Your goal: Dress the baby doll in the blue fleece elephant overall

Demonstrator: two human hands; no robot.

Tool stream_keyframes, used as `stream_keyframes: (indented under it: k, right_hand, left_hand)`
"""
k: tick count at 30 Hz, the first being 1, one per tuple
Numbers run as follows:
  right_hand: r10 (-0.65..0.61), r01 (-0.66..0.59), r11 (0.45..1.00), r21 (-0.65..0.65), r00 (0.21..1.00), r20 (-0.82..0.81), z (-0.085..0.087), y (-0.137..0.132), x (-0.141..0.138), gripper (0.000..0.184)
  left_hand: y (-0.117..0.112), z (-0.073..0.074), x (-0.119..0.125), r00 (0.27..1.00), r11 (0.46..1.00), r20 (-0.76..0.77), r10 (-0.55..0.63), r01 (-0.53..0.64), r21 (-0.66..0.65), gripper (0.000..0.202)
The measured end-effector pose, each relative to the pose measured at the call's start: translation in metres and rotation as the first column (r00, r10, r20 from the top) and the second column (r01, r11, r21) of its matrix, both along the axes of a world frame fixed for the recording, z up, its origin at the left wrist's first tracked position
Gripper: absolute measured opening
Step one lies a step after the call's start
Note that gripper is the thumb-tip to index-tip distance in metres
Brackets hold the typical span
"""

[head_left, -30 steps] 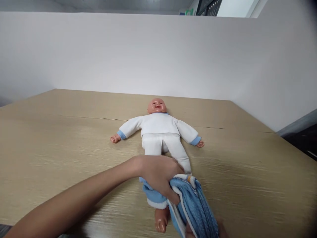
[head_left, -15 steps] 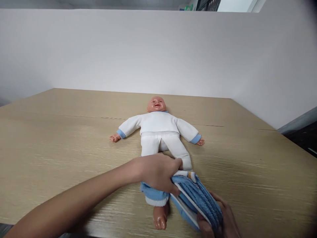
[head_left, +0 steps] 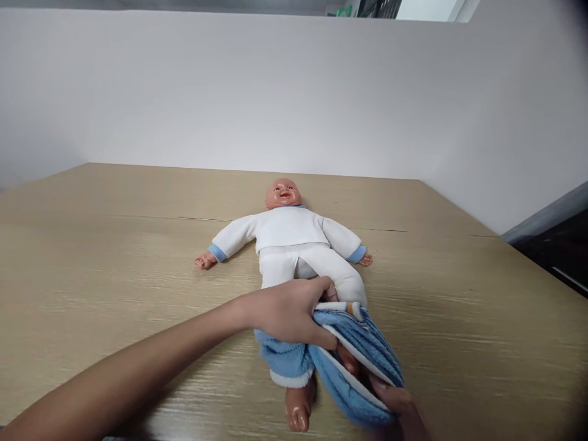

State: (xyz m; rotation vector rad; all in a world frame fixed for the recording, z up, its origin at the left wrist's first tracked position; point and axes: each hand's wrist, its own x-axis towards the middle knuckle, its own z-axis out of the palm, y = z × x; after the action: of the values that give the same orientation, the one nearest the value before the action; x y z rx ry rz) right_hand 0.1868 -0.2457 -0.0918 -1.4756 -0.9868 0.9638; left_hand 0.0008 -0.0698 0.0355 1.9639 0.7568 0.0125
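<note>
Evidently the blue garment (head_left: 370, 340) is soft and light, a thick fleece that likely bunches rather than holds a shape; nothing about it seems fragile. It lies around the doll's (head_left: 291, 226) lower legs, from six o'clock round to five as seen from the doll's chest, with one white-trimmed cuff above a bare foot (head_left: 298, 407) at six. The doll lies face up on the table (head_left: 459, 306), head at twelve; its white legs look padded, while the feet (glossy, perhaps hard plastic) may catch in the pile. At six o'clock, the left hand (head_left: 289, 312) grips a fold of the garment beside one white leg, thumb over the trim. At five, partly blurred, the right hand (head_left: 399, 401) clasps the lower edge, and the other foot (head_left: 349, 360) shows inside the gaping cloth. The white-edged rim seems the surest hold, pinched on both sides of the opening.
</note>
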Motion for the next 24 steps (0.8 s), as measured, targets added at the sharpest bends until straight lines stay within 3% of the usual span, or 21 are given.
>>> stream_keyframes:
  k: [5, 10, 13, 16, 20, 24]
  right_hand:
    - [0.002, -0.002, 1.000, 0.029, 1.000, 0.001, 0.000, 0.001, -0.001, 0.041]
    - [-0.083, 0.082, 0.996, 0.042, 0.997, 0.011, 0.001, 0.006, 0.004, 0.032]
    - [-0.110, 0.111, 0.990, 0.085, 0.994, -0.012, 0.004, 0.017, 0.012, 0.043]
    - [-0.042, 0.041, 0.994, 0.098, 0.999, 0.011, 0.016, 0.032, 0.023, 0.047]
    - [0.110, -0.121, 0.987, 0.109, 0.989, 0.101, 0.041, 0.050, 0.036, 0.031]
    - [0.260, -0.281, 0.957, 0.066, 0.938, 0.231, 0.055, 0.065, 0.059, 0.040]
  left_hand:
    - [0.002, 0.003, -0.002, 0.998, 1.000, 0.059, 0.006, -0.005, -0.016, 0.047]
    - [0.001, -0.001, -0.005, 0.993, 1.000, 0.117, 0.009, -0.008, -0.008, 0.060]
    - [-0.001, -0.002, -0.005, 0.985, 0.999, 0.173, 0.000, -0.007, 0.040, 0.058]
    - [-0.004, -0.002, -0.008, 0.973, 0.994, 0.231, -0.008, -0.017, 0.106, 0.056]
    - [-0.009, -0.005, -0.017, 0.953, 0.981, 0.300, -0.038, -0.022, 0.192, 0.058]
    - [-0.011, -0.009, -0.028, 0.949, 0.955, 0.308, -0.062, -0.033, 0.293, 0.034]
